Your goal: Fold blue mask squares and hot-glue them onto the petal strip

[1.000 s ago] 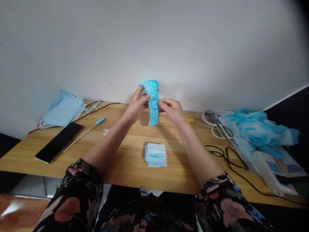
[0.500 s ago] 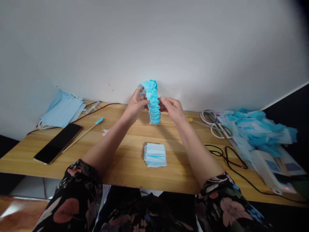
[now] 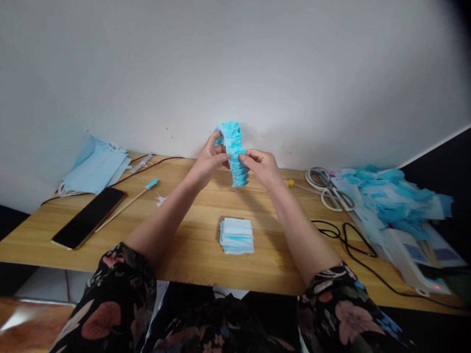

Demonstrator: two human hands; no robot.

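Observation:
A ruffled strip of folded blue mask fabric [image 3: 235, 154] hangs upright above the wooden table [image 3: 191, 235], near the wall. My left hand [image 3: 206, 162] pinches it from the left at mid-height. From the right, my right hand [image 3: 262, 167] pinches the same strip, thumb and fingers closed on its pleats. On the table below them lies a small stack of cut blue squares [image 3: 237, 235].
A pile of blue face masks [image 3: 96, 166] leans at the far left, with a black phone [image 3: 90, 216] and a thin stick [image 3: 127, 203] beside it. Scissors [image 3: 327, 189], a heap of blue scraps [image 3: 390, 198], a black cable [image 3: 353, 245] and a white device [image 3: 415, 260] lie at the right.
The hanging strip has shortened as its pleats bunch closer together. My right fingers have shifted slightly left along it; my left hand stays in place.

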